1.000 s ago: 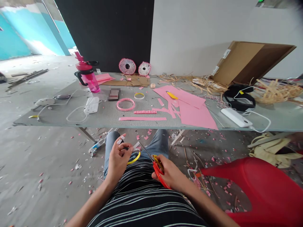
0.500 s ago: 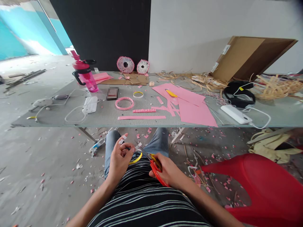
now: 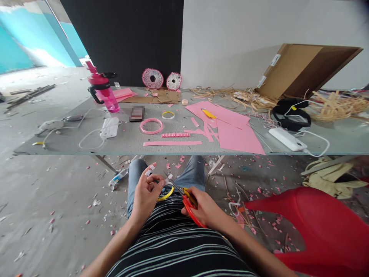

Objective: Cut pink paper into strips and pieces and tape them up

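Observation:
My left hand (image 3: 146, 194) is closed in a pinch over my lap, holding a yellow ring (image 3: 165, 194) with a small strip of tape at its top. My right hand (image 3: 205, 209) grips red and yellow scissors (image 3: 187, 202), whose blades point up-left toward the ring and the tape near my left fingertips. Both hands hover above my jeans and striped shirt, below the front edge of the grey table (image 3: 127, 140).
On the table lie a pink ring (image 3: 151, 125), a small yellow ring (image 3: 168, 115), pink paper sheets (image 3: 233, 132) and strips, a pink bottle (image 3: 103, 90), a white power bank (image 3: 286, 139) with cable, straw and a cardboard sheet (image 3: 302, 69). A red chair (image 3: 323, 227) stands at my right.
The view shifted slightly up over the first half second. My hands keep the same grips; the scissors sit marginally closer to the ring.

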{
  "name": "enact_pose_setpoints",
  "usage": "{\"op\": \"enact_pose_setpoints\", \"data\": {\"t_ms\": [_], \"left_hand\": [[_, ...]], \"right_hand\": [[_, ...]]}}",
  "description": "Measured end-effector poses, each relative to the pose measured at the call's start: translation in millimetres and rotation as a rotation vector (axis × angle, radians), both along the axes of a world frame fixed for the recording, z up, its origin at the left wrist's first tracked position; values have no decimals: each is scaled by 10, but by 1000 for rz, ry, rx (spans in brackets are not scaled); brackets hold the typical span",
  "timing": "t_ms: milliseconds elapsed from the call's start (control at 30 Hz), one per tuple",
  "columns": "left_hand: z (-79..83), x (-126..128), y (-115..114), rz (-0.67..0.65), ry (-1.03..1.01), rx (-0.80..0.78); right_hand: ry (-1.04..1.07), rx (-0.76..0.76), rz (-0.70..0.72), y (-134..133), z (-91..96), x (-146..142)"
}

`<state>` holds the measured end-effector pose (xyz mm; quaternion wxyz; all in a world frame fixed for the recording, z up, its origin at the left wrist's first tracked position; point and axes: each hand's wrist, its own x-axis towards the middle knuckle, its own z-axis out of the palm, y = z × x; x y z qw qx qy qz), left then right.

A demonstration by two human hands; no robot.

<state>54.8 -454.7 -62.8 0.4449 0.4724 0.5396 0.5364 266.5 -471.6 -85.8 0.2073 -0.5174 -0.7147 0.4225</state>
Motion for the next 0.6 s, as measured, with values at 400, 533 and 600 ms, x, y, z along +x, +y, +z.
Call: {"op": "enact_pose_setpoints", "data": {"t_ms": [400, 533, 600], "left_hand": [[-13, -26, -3, 8, 28, -6], [-1, -22, -26, -32, 102, 17], [-5, -20, -44, -53, 146, 41]], "right_hand": [[38, 38, -41, 25, 15, 65], [28, 47, -16, 41, 74, 111], [-4, 64, 22, 45, 122, 128]]}}
